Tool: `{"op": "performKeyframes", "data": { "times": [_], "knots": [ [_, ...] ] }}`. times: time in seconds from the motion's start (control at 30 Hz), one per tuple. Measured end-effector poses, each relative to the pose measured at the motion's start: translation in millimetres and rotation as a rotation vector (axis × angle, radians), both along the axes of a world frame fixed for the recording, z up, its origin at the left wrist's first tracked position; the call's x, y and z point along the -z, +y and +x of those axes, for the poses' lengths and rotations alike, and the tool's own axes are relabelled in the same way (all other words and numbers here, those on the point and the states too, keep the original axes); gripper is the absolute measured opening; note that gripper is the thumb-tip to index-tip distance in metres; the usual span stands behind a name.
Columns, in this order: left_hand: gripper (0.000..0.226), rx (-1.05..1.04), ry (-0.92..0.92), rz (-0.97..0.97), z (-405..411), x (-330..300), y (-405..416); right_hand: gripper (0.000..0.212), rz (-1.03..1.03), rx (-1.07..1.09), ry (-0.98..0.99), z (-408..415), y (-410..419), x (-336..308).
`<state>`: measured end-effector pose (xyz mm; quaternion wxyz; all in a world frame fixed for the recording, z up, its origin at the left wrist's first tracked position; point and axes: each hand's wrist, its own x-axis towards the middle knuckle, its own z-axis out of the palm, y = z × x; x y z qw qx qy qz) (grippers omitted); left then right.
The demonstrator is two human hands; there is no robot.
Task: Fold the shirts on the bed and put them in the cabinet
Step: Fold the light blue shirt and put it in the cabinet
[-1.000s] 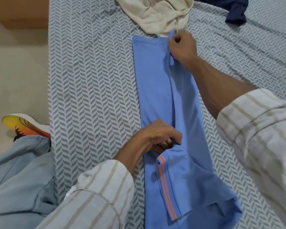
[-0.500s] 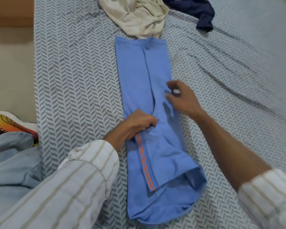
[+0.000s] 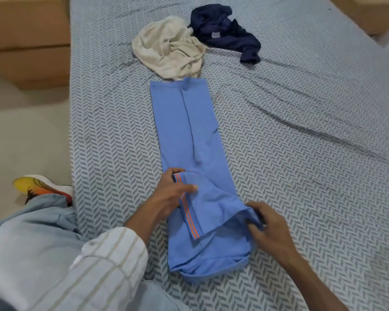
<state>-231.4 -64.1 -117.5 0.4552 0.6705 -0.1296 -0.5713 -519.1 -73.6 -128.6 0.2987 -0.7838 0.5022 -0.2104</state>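
Observation:
A light blue shirt [image 3: 189, 140] with orange-striped sleeve trim lies folded into a long narrow strip on the bed [image 3: 301, 153]. My left hand [image 3: 170, 194] pinches the sleeve's striped edge near the strip's left side. My right hand [image 3: 270, 230] grips the blue fabric at the strip's right edge, close to the near end. A crumpled cream shirt [image 3: 169, 50] touches the far end of the blue one. A navy shirt [image 3: 225, 30] lies bunched just right of the cream one.
The bed has a grey herringbone sheet; its left edge runs down past my knee [image 3: 32, 232]. A yellow-orange shoe [image 3: 41, 187] stands on the beige floor. Wooden furniture [image 3: 27, 41] stands at the far left, and more wood shows at the far right corner.
My right hand left the shirt's far end, came back along its right edge and took hold near the near end. My left hand stayed on the striped sleeve. The view tilted up.

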Motion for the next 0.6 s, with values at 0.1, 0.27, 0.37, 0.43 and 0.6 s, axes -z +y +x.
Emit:
{"op": "performKeyframes", "data": {
  "times": [0.1,0.27,0.37,0.43,0.6],
  "knots": [
    [0.057,-0.076,-0.188,-0.050,-5,0,2,0.043,-0.158,-0.045,-0.005,-3,3,3],
    [0.063,0.043,-0.361,-0.037,1,3,3,0.041,-0.252,-0.138,0.156,-17,8,19],
    [0.085,0.132,-0.358,-0.035,-1,2,11,0.057,-0.116,-0.029,0.126,-19,17,20],
    [0.106,0.192,-0.358,-0.042,0,3,16,0.058,-0.053,-0.001,0.058,-21,24,14],
    [0.106,0.205,-0.348,-0.026,1,4,26,0.050,-0.069,-0.130,0.064,-23,39,6]
  ]
}}
